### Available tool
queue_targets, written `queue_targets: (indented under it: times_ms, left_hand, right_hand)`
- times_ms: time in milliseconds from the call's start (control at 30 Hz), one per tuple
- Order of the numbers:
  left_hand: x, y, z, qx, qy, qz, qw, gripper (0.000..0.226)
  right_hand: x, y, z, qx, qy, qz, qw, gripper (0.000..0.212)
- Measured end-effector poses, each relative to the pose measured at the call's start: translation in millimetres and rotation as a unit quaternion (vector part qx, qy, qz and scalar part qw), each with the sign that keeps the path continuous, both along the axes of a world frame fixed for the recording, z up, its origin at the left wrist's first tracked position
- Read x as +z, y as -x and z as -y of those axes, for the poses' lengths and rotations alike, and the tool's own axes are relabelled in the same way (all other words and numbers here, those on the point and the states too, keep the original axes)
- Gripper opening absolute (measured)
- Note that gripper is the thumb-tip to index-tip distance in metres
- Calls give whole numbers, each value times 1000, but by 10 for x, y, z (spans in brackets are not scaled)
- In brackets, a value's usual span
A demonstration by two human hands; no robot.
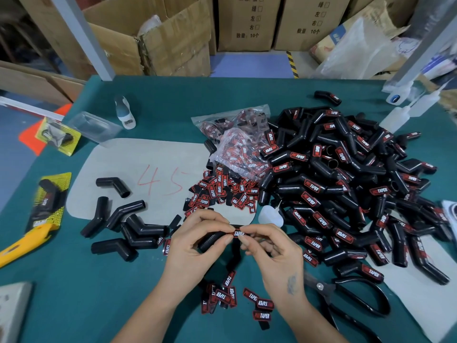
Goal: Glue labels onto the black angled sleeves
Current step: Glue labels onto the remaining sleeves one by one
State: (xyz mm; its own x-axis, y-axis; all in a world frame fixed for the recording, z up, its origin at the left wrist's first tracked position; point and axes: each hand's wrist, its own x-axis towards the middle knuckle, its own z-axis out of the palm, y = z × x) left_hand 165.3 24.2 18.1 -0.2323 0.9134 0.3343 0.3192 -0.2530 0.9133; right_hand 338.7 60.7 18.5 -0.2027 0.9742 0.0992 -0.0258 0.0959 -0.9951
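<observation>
On the left of the green worktop [74, 280] lies a yellow utility knife [22, 243], and right of it a small group of unlabelled black angled sleeves [123, 226], well within reach of the left hand [195, 246]. That hand grips one black angled sleeve [212, 240] at the near centre, fingers curled round it; the visible leg's long axis runs left to right, its right end meeting the right hand [269, 251]. On that end sits a red-and-black label [238, 233], pinched at both ends by the fingertips of the two hands, so the pressing seems to be the step in hand. The label lies between the hands, equally near to both. Loose labels [222, 191] are heaped just beyond, more [257, 303] near the wrists. A small glue bottle [270, 215] lies just beyond the right hand, black scissors [346, 293] near its wrist, and the big pile of labelled sleeves [346, 181] fills the right; none of these blocks the work.
</observation>
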Motion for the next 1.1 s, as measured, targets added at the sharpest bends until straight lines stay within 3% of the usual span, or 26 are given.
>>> queue_targets:
  times_ms: [1100]
  left_hand:
    - [17,-17,13,5,-7,-25,1000,12]
  right_hand:
    - [5,-10,13,-5,-10,6,1000,12]
